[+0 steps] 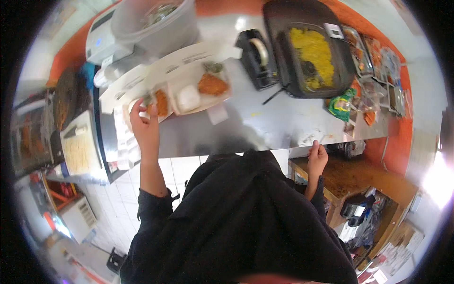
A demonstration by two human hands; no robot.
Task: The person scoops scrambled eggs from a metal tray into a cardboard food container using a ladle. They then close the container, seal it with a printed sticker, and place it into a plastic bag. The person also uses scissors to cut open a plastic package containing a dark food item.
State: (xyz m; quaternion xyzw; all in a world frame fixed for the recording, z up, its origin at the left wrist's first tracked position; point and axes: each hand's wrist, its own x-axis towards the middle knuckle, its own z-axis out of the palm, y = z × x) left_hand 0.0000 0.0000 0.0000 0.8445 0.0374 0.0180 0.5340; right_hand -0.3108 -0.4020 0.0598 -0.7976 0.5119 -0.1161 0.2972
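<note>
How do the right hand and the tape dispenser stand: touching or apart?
Apart: the head view shows metal counter between the right hand and the tape dispenser.

From here I can't tell whether the fingertips of the left hand point(145, 127) touch the food, since that hand hides part of the left food box point(126, 86). Just beyond it, the pale tub point(165, 38) runs out of view, its contents unclear. The right hand point(318, 158) curls inward, concealing anything inside. Lower, beside that hand, a blurred jumble point(371, 218) defies sorting.
</note>
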